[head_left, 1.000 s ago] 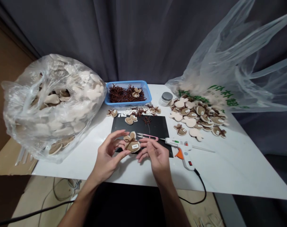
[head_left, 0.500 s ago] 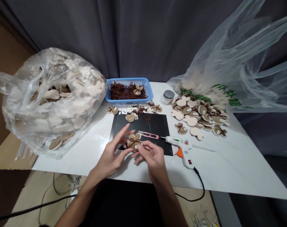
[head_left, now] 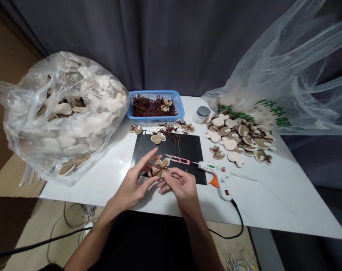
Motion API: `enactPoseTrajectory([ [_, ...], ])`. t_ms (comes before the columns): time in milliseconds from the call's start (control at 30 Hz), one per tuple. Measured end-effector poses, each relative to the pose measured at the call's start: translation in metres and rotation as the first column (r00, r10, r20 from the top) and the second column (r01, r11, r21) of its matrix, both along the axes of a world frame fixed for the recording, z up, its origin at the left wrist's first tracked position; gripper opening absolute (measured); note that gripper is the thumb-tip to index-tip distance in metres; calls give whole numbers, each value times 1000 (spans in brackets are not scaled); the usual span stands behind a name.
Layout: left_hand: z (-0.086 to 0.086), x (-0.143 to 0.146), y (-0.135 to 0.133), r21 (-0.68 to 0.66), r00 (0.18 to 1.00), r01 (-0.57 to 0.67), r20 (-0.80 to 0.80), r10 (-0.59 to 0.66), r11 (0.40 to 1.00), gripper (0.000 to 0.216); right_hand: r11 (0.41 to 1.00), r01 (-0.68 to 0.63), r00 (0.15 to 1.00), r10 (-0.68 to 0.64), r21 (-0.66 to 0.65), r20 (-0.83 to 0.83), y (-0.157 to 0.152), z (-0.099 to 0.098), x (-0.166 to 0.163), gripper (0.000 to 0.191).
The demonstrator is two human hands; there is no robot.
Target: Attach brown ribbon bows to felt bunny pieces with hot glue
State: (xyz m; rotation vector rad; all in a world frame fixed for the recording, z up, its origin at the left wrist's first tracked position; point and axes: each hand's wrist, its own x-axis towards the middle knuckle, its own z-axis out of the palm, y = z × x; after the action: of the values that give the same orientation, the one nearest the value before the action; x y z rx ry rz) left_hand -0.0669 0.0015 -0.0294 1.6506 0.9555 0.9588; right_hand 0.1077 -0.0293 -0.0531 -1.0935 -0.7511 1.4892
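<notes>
A brown bunny-shaped felt patch with pale edges and a dark brown bow is held between my hands, above the near part of a black mat. My left hand steadies its left side, with thumb and fingertips at the edge and the index finger raised. My right hand pinches the lower right edge, thumb on the front and fingers behind. Just beyond lie pink thread snips. The nozzle of a white glue gun with an orange trigger reaches over the mat's right side.
A clear bag of felt pieces bulges at the left. Brown bows fill a blue basket at the back. Near a grey-lidded jar, finished patches spill from another plastic bag. White labels lie behind the mat.
My right thumb has pressed down over the small white label on the patch, which showed before. The whole view has shifted slightly; my hands keep nearly the same pose.
</notes>
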Motion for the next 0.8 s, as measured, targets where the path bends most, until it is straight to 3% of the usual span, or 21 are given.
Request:
enactPoseTrajectory([
  [567,1,0,-2,-69,999,-11,30,13,998,68,1000,-22,1000,22,-15,0,-1,0,2,44],
  [800,2,1,-2,-97,994,-63,88,71,993,65,999,-3,997,-1,-49,-81,-3,2,7,62],
])
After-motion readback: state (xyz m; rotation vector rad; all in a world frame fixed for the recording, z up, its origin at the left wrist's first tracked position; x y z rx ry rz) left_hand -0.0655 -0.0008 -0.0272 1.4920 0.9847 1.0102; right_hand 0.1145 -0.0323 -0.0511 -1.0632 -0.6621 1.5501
